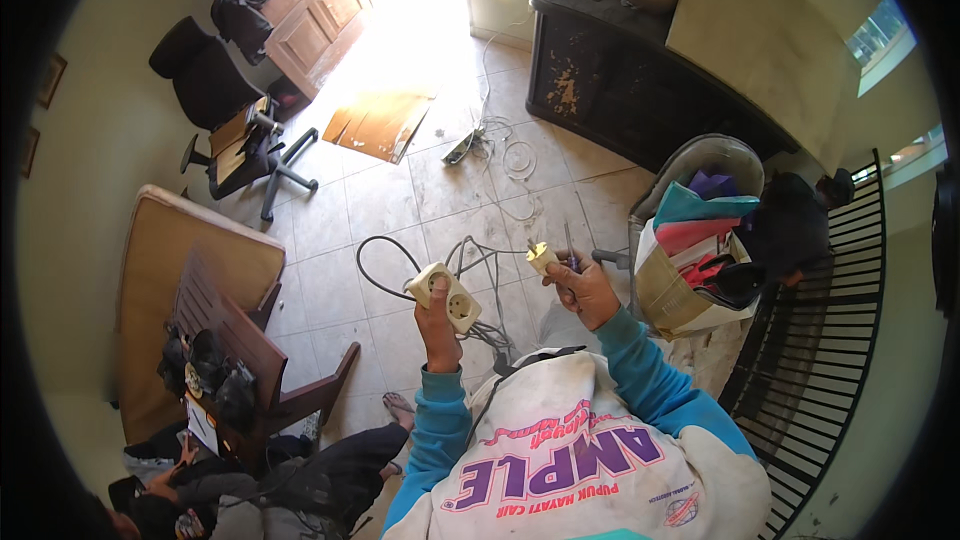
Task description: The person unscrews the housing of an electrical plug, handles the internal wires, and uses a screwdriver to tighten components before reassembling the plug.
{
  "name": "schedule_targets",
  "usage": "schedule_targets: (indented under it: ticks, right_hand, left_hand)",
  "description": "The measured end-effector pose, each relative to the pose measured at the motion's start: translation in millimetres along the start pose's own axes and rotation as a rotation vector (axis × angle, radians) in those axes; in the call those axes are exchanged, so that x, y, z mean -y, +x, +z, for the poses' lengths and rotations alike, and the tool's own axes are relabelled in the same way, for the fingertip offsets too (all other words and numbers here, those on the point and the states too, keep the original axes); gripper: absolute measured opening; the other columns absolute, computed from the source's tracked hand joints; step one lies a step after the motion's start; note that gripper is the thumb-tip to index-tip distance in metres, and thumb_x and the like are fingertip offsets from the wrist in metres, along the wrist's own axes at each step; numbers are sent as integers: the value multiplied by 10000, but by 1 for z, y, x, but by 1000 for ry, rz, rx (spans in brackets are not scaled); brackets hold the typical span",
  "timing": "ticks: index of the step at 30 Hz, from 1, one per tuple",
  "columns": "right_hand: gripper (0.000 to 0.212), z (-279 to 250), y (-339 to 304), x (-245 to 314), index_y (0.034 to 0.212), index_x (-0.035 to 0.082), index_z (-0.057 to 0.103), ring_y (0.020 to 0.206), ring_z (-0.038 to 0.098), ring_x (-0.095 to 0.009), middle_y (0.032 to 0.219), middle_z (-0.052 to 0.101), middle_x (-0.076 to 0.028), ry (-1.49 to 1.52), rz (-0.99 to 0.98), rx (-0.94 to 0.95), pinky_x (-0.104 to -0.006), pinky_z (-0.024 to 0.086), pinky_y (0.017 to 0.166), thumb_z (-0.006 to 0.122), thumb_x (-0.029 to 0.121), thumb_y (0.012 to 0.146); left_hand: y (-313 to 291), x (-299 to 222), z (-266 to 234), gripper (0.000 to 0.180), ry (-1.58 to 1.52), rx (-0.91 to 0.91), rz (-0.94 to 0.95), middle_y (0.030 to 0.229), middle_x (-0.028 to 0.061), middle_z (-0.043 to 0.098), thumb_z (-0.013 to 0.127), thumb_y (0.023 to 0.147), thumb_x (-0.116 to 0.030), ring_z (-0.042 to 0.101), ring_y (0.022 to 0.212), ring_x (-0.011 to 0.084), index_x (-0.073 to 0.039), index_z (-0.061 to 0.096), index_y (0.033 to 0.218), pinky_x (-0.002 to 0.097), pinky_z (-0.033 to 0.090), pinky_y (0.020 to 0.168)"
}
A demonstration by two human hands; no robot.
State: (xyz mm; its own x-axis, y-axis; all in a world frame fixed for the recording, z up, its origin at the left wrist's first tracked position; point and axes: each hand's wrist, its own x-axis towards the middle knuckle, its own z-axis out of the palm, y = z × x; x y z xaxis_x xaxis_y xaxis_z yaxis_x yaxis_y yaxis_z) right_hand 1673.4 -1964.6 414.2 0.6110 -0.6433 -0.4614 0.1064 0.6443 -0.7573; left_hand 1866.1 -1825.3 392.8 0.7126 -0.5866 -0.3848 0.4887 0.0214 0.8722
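Note:
My left hand (438,335) grips a white extension socket (462,312) from its near side, thumb lying on its face. A dark cable (372,243) loops out from the socket's left end. In my right hand (590,295) is a pale yellow plug (541,258), pinched with its prongs pointing away from me. A thin screwdriver (569,240) with a dark purple handle also stands up from the right hand's fingers. Grey cord (492,252) runs between the two hands and hangs in a bundle below the socket.
On the tiled floor ahead lie tangled white wires with a small box (462,148) and a cardboard sheet (378,124). A chair with a full bag (668,305) stands close on my right. To the left are a wooden bench (235,315) and a seated person (290,485).

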Motion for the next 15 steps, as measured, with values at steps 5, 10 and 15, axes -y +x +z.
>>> schedule_targets:
  ticks: [5,10,15]
  right_hand:
    - [355,-22,36,19,1108,37,513,456,429,-32,812,630,-76,21,-19,-97,-173,308,365,696,243,884]
    - [415,-60,103,54,1094,13,522,433,400,-27,778,622,-59,46,-75,-167,-187,292,352,718,297,863]
    - [373,-100,174,107,1075,24,533,418,388,-26,780,621,-60,58,-89,-198,-192,286,340,702,289,876]
  left_hand:
    - [61,5,37,419,47,93,-14,930,43,589,636,887,-361,621,769,137,-36,554,1138,272,541,619]
    - [132,-1,108,388,92,180,-38,913,34,593,648,884,-342,605,751,120,-37,576,1112,265,523,620]
    - [203,7,180,377,135,211,-61,911,29,602,659,885,-325,593,759,113,-29,601,1111,265,504,642]
